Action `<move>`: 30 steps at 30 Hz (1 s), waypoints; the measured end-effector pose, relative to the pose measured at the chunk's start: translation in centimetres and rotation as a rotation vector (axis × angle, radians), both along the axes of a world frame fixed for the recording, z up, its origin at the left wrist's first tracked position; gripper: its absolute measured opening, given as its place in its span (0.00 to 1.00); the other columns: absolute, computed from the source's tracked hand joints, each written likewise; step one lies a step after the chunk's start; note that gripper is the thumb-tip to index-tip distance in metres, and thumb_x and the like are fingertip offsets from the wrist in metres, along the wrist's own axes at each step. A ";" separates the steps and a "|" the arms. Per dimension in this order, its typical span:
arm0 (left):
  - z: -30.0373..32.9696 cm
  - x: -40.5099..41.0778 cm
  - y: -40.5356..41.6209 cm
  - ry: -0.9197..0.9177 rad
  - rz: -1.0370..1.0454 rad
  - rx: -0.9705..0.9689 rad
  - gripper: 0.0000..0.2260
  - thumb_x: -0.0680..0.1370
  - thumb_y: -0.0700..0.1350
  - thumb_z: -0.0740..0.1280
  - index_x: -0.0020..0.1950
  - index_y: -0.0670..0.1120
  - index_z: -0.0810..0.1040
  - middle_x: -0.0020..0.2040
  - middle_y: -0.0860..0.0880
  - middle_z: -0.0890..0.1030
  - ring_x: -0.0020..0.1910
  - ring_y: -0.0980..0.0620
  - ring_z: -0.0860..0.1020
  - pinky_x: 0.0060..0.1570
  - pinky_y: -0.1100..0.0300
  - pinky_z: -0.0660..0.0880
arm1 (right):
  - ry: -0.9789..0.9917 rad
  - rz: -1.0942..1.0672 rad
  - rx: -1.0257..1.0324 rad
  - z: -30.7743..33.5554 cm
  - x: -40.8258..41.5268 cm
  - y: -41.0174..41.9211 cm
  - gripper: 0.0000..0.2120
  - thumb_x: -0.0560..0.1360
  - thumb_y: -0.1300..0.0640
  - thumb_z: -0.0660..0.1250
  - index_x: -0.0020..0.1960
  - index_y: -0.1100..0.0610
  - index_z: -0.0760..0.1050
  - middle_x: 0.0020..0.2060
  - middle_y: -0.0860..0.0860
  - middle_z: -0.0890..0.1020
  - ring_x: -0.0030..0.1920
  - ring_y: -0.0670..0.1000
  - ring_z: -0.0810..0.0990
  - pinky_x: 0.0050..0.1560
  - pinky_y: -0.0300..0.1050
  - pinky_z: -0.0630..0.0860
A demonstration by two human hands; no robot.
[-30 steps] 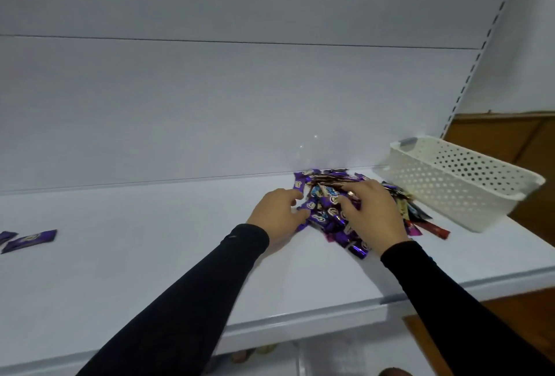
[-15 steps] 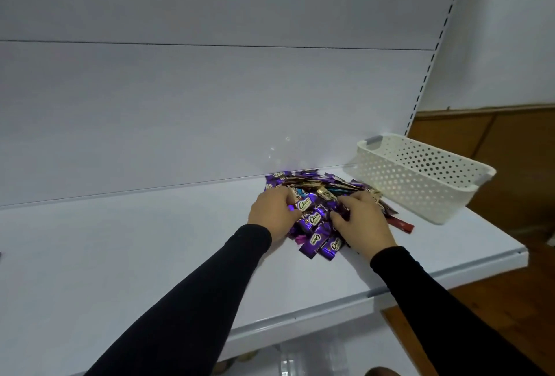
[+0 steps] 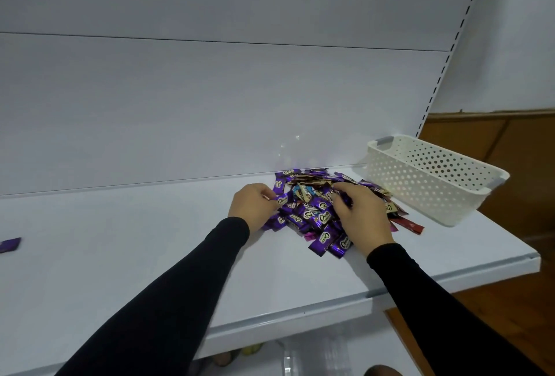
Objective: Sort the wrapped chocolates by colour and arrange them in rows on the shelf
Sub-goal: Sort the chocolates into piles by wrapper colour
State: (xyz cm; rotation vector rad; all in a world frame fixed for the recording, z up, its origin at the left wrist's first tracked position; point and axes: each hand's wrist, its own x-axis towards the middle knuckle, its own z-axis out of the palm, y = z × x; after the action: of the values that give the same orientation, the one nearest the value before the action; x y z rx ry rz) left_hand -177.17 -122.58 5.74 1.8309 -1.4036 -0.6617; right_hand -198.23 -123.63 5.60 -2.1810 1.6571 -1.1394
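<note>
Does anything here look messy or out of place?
Yes. The wrapped chocolates lie in one mixed heap on the shelf beside the white basket, colours jumbled. One purple chocolate sits alone far left.

Left hand point(image 3: 253, 206) now pinches a purple wrapper at the pile's point(image 3: 318, 213) left edge; right hand point(image 3: 362, 215) sits further onto pile, fingers curled into wrappers.

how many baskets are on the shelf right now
1. The white perforated basket sits at the right end of the shelf, just right of the chocolate pile that both hands are in. No other basket is in view.
</note>
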 end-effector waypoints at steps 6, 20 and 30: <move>-0.7 -0.7 -0.2 -0.052 -0.041 0.071 0.12 0.77 0.50 0.72 0.57 0.48 0.77 0.51 0.49 0.82 0.48 0.51 0.79 0.46 0.61 0.73 | -0.071 0.013 0.060 -0.6 0.6 -0.2 0.13 0.80 0.55 0.65 0.63 0.56 0.80 0.58 0.51 0.82 0.60 0.50 0.77 0.59 0.35 0.66; -0.4 -0.7 -0.3 -0.039 0.036 -0.031 0.09 0.78 0.43 0.70 0.58 0.45 0.82 0.50 0.47 0.81 0.41 0.55 0.76 0.36 0.71 0.67 | -0.196 0.033 0.151 -0.4 1.1 -0.1 0.13 0.80 0.53 0.66 0.62 0.53 0.80 0.57 0.48 0.82 0.54 0.45 0.76 0.59 0.39 0.71; 0.9 12.7 6.5 0.326 0.304 -0.126 0.06 0.74 0.37 0.70 0.45 0.49 0.81 0.39 0.45 0.83 0.33 0.47 0.77 0.40 0.55 0.78 | -0.292 0.307 0.172 0.2 13.1 1.5 0.06 0.78 0.57 0.69 0.51 0.54 0.83 0.41 0.49 0.84 0.43 0.50 0.81 0.49 0.49 0.78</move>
State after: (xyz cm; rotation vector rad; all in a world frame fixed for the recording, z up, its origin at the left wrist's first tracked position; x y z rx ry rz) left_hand -164.51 -116.06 6.63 1.6990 -0.9119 -0.6613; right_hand -185.12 -122.08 5.76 -1.9651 1.2037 -1.1164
